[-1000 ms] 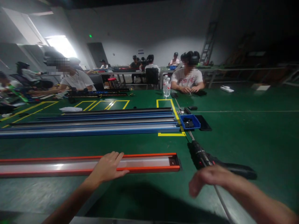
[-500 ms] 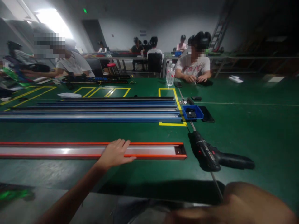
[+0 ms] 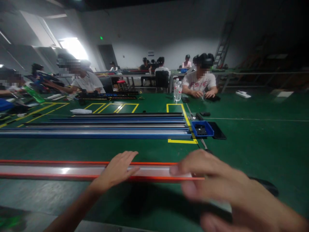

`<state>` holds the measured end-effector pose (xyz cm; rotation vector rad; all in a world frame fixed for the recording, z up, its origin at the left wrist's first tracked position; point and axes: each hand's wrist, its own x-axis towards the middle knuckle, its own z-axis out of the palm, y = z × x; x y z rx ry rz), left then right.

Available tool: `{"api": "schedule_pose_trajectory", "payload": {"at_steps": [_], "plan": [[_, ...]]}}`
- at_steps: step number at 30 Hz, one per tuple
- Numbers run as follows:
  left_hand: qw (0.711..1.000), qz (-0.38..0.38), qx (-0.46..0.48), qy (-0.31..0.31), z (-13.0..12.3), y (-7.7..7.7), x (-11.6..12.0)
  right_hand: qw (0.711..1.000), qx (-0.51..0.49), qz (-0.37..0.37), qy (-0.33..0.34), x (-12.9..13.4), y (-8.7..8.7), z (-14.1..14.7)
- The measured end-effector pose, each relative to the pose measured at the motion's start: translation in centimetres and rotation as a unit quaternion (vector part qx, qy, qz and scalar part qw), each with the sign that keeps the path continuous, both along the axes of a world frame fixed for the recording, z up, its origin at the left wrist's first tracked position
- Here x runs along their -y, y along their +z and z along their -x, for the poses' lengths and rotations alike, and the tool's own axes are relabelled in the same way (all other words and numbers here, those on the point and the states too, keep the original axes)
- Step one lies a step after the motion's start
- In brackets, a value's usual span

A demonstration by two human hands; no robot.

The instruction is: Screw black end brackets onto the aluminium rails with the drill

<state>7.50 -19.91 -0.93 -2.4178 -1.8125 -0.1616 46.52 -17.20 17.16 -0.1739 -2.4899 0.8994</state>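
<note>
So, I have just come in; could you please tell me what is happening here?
A person's left hand is over a long orange-edged channel; whether it presses down is unclear. The blurred right hand, fingers parted, hides the channel's right end from view. Farther back on the green table, blue and black channels lie side by side, with a blue bin at their right ends. Across the table, a co-worker sits with forearms forward.

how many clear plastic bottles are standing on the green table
2. One bottle stands at the far side of the table, just left of the seated person opposite; the other bottle, further right, partly overlaps it. Others may be hidden.
</note>
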Motion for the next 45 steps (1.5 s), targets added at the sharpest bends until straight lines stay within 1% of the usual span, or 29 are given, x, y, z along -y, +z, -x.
{"api": "schedule_pose_trajectory", "payload": {"at_steps": [1, 2, 3, 5, 6, 8, 10, 12, 16, 19, 23, 27, 33, 37, 41, 45], "plan": [[0.999, -0.013, 0.006, 0.034, 1.8, 0.5, -0.9, 0.998, 0.0, -0.053, -0.036, -2.4, 0.0, 0.5], [0.998, -0.027, 0.008, 0.062, 3.7, 1.0, -2.0, 0.992, 0.021, -0.095, -0.085, -5.0, -0.5, 0.8], [0.996, -0.038, 0.004, 0.085, 5.6, 1.5, -3.2, 0.981, 0.057, -0.122, -0.141, -7.7, -1.5, 1.1], [0.992, -0.041, -0.007, 0.118, 9.5, 2.3, -5.6, 0.947, 0.129, -0.155, -0.25, -13.3, -4.6, 1.4], [0.991, -0.036, -0.008, 0.126, 11.1, 2.6, -6.7, 0.937, 0.15, -0.152, -0.276, -15.9, -6.3, 1.4], [0.99, -0.024, -0.01, 0.138, 13.8, 2.6, -8.5, 0.926, 0.183, -0.143, -0.298, -20.2, -9.4, 1.4], [0.989, -0.011, -0.008, 0.147, 15.4, 2.1, -9.6, 0.916, 0.209, -0.134, -0.314, -23.0, -11.7, 1.3], [0.989, -0.001, -0.006, 0.15, 16.2, 1.4, -10.0, 0.908, 0.225, -0.128, -0.329, -24.7, -13.2, 1.4], [0.988, 0.002, 0.001, 0.155, 16.9, -0.2, -9.8, 0.902, 0.239, -0.125, -0.337, -26.4, -15.1, 1.4], [0.987, -0.003, 0.009, 0.162, 17.2, -0.9, -9.7, 0.903, 0.238, -0.129, -0.334, -27.2, -16.0, 1.3], [0.986, -0.01, 0.02, 0.166, 17.4, -1.3, -9.8, 0.903, 0.227, -0.139, -0.336, -27.7, -16.9, 0.9], [0.985, -0.006, 0.023, 0.169, 17.5, -1.4, -9.8, 0.9, 0.211, -0.153, -0.349, -27.5, -17.5, 0.6], [0.983, 0.009, 0.024, 0.183, 17.8, -1.4, -9.4, 0.894, 0.196, -0.179, -0.362, -26.8, -17.7, 0.1], [0.982, 0.022, 0.028, 0.187, 17.7, -1.1, -9.1, 0.879, 0.201, -0.195, -0.386, -26.4, -17.5, -0.1], [0.981, 0.038, 0.029, 0.186, 17.7, -0.8, -9.1, 0.867, 0.214, -0.198, -0.404, -26.2, -17.3, 0.1], [0.981, 0.046, 0.032, 0.188, 17.7, -0.7, -9.1, 0.864, 0.223, -0.196, -0.408, -26.2, -17.1, 0.3]]}}
